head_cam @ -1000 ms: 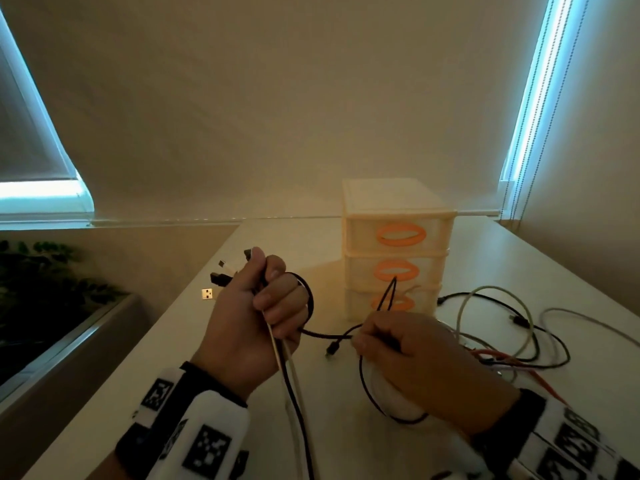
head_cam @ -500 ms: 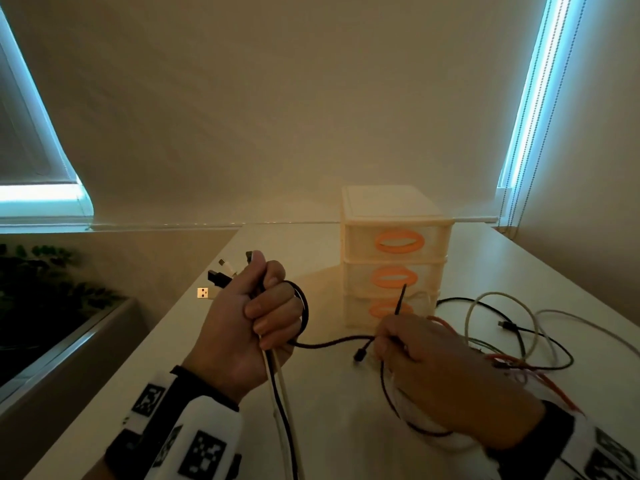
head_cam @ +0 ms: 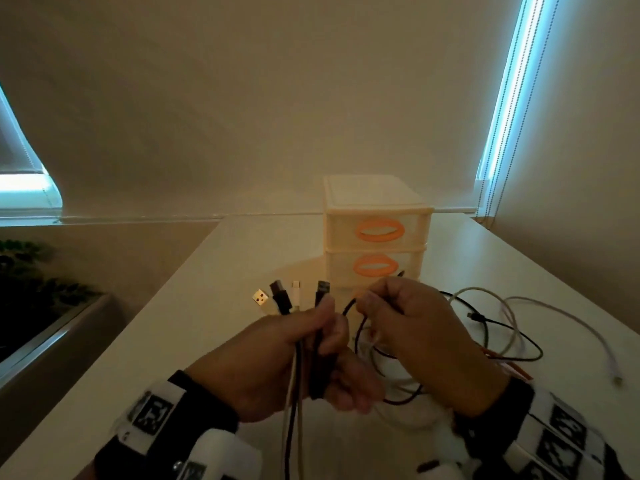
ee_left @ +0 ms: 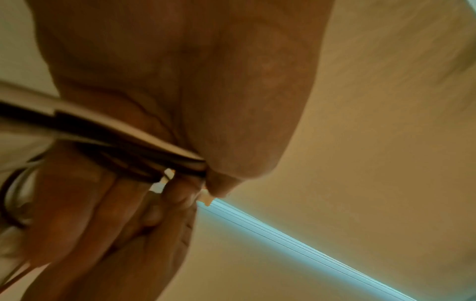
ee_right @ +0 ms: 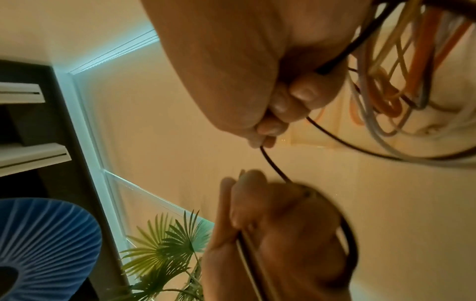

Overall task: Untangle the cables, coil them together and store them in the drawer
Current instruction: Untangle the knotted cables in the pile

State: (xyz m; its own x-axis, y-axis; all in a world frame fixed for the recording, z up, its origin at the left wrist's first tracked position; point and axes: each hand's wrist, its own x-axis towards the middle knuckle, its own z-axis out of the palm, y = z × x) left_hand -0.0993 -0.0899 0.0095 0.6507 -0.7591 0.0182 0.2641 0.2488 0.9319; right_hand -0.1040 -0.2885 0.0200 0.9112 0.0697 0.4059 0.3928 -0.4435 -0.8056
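Observation:
My left hand (head_cam: 311, 344) grips a bundle of cables (head_cam: 294, 386), black and white; several USB plug ends (head_cam: 280, 299) fan out above the fist. The bundle (ee_left: 123, 140) runs across the palm in the left wrist view. My right hand (head_cam: 391, 306) pinches a thin black cable (head_cam: 349, 306) close beside the left hand. The same thin black cable (ee_right: 273, 165) leaves the right fingertips (ee_right: 270, 128) toward the left hand (ee_right: 270, 234). Loose black, white and orange cables (head_cam: 498, 327) lie tangled on the table to the right. The cream drawer unit (head_cam: 375, 233) with orange handles stands behind, all drawers closed.
The white table (head_cam: 180, 341) ends at its left edge, with a plant (head_cam: 24, 282) in a planter below. A loose white cable end (head_cam: 616, 377) lies near the right edge. Walls and blinds stand behind. A blue pleated object (ee_right: 43, 244) shows in the right wrist view.
Both hands have come together in front of the drawer unit; the left moved right and turned, so the plug ends now point up. The right hand brought the thin black cable toward the left.

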